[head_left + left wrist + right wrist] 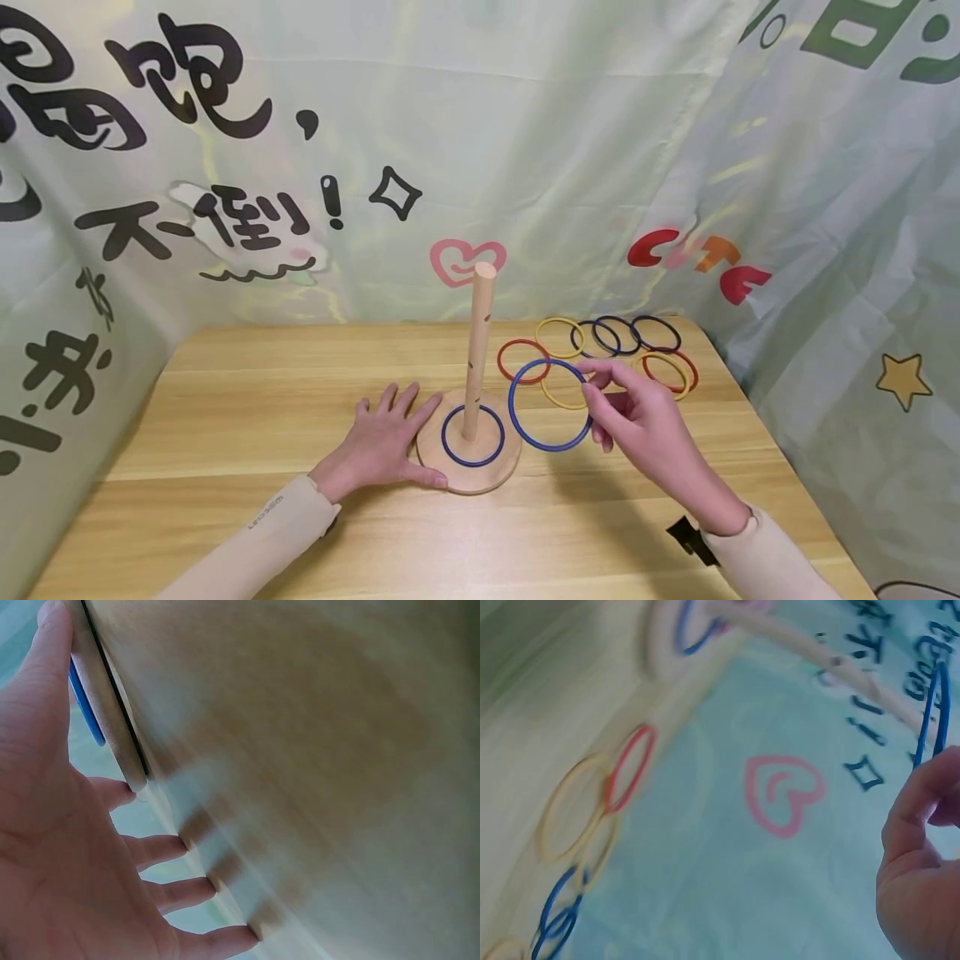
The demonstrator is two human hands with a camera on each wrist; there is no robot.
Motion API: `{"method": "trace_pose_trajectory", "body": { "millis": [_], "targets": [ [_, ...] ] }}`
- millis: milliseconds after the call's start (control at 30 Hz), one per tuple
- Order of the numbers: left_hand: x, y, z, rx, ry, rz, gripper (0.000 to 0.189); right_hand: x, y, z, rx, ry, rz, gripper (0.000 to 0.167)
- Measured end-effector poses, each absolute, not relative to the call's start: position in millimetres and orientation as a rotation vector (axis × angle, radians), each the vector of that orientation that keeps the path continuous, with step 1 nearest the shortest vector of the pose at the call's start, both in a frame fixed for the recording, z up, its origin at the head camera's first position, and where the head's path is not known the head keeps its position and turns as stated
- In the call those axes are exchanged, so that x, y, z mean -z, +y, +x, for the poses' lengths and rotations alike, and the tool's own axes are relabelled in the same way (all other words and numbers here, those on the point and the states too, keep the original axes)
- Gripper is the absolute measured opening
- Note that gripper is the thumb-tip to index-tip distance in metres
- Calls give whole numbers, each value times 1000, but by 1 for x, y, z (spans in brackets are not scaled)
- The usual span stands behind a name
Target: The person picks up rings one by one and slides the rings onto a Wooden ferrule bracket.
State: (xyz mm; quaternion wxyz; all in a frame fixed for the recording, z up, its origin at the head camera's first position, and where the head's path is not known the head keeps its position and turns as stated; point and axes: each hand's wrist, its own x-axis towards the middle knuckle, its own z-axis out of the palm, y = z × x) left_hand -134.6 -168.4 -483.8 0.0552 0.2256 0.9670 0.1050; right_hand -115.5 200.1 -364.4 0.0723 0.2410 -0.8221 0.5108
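A round wooden base (487, 479) with an upright wooden peg (482, 342) stands on the table. One blue ring (445, 446) lies on the base around the foot of the peg. My left hand (386, 446) is spread at the base's left edge, thumb and fingers touching its rim; in the left wrist view the fingertips (244, 935) reach the tabletop. My right hand (645, 412) pinches another blue ring (512, 408) between thumb and fingers, held up just right of the peg. In the right wrist view this held ring (943, 712) shows nearly edge-on above the fingers.
Behind the right hand lie loose rings: a red ring (501, 372), a yellow ring (538, 332), several dark blue rings such as the rightmost (678, 337), and another red ring (696, 379) overlapped by yellow. A printed cloth (360, 108) hangs behind the wooden table (247, 392).
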Motion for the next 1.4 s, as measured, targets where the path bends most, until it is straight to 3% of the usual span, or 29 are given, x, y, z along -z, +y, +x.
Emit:
{"method": "trace_pose_trajectory", "body": {
  "millis": [767,1400],
  "targets": [
    [481,-169,-136,-362,2928,689,131,280,143,-130,-1919,-2013,760,28],
    [485,-170,-134,-356,2935,704,131,303,120,-159,-1920,-2190,693,36]
  ]
}}
